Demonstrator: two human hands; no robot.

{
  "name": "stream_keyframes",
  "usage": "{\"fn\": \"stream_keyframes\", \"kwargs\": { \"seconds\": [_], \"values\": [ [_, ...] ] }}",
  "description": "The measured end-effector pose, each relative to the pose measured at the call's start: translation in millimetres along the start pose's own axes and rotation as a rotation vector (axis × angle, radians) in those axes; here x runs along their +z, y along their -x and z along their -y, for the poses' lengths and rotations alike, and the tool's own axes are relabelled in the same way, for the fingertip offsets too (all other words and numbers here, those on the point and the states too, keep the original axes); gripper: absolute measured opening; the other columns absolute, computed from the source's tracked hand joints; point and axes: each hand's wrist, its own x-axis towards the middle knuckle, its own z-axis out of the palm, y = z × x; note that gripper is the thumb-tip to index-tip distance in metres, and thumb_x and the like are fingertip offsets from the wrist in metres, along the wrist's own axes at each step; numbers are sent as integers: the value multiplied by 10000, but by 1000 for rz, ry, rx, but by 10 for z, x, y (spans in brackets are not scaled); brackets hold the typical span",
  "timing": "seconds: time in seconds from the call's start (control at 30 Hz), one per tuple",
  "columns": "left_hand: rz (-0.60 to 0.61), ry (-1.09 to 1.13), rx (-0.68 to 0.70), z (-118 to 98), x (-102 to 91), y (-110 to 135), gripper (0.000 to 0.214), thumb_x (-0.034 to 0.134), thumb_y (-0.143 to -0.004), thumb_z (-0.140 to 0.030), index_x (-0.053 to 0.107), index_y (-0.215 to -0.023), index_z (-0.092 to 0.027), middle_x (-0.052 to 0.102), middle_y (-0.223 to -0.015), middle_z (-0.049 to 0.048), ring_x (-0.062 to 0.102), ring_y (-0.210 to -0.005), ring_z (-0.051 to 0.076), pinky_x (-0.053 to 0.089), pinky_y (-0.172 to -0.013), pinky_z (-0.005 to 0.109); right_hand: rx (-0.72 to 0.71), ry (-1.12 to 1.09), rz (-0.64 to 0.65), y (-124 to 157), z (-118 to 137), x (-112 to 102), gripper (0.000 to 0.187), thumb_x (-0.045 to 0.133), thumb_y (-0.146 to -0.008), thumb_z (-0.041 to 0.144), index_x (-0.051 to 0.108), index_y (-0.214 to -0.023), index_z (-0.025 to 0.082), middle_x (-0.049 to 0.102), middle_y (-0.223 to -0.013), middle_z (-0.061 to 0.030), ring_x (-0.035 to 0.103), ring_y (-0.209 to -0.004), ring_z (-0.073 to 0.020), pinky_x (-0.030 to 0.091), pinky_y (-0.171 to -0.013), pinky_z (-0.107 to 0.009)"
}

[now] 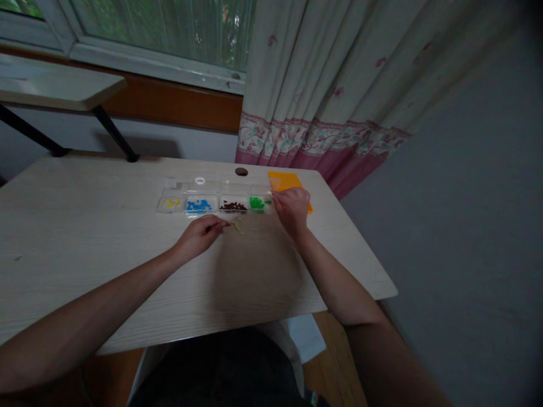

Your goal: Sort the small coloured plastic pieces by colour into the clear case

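Note:
A clear compartment box (pixel 182 209) lies on the table with small yellow pieces (pixel 171 202), blue pieces (pixel 199 206), dark brown pieces (pixel 233 207) and green pieces (pixel 257 203) in separate sections. My left hand (pixel 204 232) is in front of the box, its fingers pinched beside a few small pale yellowish bits (pixel 236 225) on the tabletop. My right hand (pixel 292 208) is closed at the box's right end, next to the green pieces. Something tiny and pale shows at its fingertips. What either pinch holds is too small to make out.
An orange flat item (pixel 285 180) lies behind my right hand on the light wooden table (pixel 85 237). A round hole (pixel 241 171) is near the back edge. A raised shelf (pixel 63 85) on black legs stands at the back left. Curtains (pixel 322 85) hang behind.

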Motion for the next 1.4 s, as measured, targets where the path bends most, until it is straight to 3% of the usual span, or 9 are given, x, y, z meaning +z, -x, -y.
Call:
{"fn": "stream_keyframes", "kwargs": {
  "seconds": [0.1, 0.17, 0.5, 0.6, 0.73, 0.8, 1.03, 1.2, 1.4],
  "values": [
    [1, 28, 7, 15, 11, -1, 289, 503, -911, -345, 721, -998, -178, 705, -899, 55, 638, -821, 178, 491, -738, 288, 243, 110, 70, -58, -361, 24, 336, 471, -979, 381, 762, -990, 213, 707, -964, -91, 480, -991, -254, 269, -897, -422],
    [-1, 44, 15, 10, 16, -5, 283, 501, -909, -337, 719, -991, -176, 709, -916, 58, 645, -846, 179, 495, -761, 291, 316, 167, 150, -50, -494, 80, 371, 458, -978, 382, 769, -928, 187, 693, -966, -113, 463, -977, -260, 271, -868, -413],
    [18, 27, -1, 11, 21, -29, 283, 484, -912, -337, 722, -953, -189, 699, -877, 42, 636, -832, 175, 493, -768, 285, 349, 228, 231, -8, -522, 159, 370, 440, -981, 361, 761, -956, 178, 675, -1018, -132, 464, -981, -266, 293, -826, -388],
    [28, 21, -1, 32, 23, -33, 282, 476, -916, -331, 719, -963, -196, 698, -891, 37, 633, -849, 174, 487, -775, 285, 328, 199, 183, -22, -472, 123, 381, 410, -986, 333, 756, -995, 173, 677, -1019, -131, 476, -981, -265, 307, -840, -391],
    [31, -36, 31, 33, 26, -28, 288, 471, -925, -312, 708, -1035, -191, 667, -890, 45, 607, -841, 173, 479, -774, 298, 224, 123, -1, -22, -330, 85, 381, 397, -992, 341, 736, -1021, 169, 673, -992, -116, 495, -990, -260, 323, -876, -400],
    [38, -72, 62, 27, 31, -19, 301, 477, -927, -299, 691, -1104, -184, 634, -907, 56, 586, -817, 168, 478, -760, 301, 112, 75, -31, -17, -222, 85, 358, 426, -988, 355, 734, -975, 174, 674, -951, -104, 511, -973, -250, 331, -879, -394],
    [118, -273, 163, 21, 84, 8, 460, 533, -896, -247, 553, -1354, -215, 543, -1097, 95, 530, -1025, 228, 457, -935, 386, -501, -180, 205, 76, 213, 197, 243, 521, -969, 352, 731, -932, 237, 694, -908, -56, 557, -930, -204, 361, -877, -364],
    [155, -427, 192, -29, 109, 13, 442, 498, -921, -265, 557, -1358, -240, 525, -1090, 102, 492, -1042, 254, 445, -938, 413, -529, -177, 210, 145, 348, 251, 202, 548, -961, 328, 727, -994, 241, 696, -947, -52, 553, -996, -219, 356, -932, -380],
    [135, -437, 225, -26, 112, 32, 367, 485, -933, -275, 603, -1270, -193, 521, -1070, 112, 495, -1038, 254, 449, -940, 415, -495, -186, 236, 150, 346, 243, 232, 524, -972, 322, 725, -1020, 218, 696, -954, -57, 551, -989, -219, 362, -918, -378]
  ]
}}
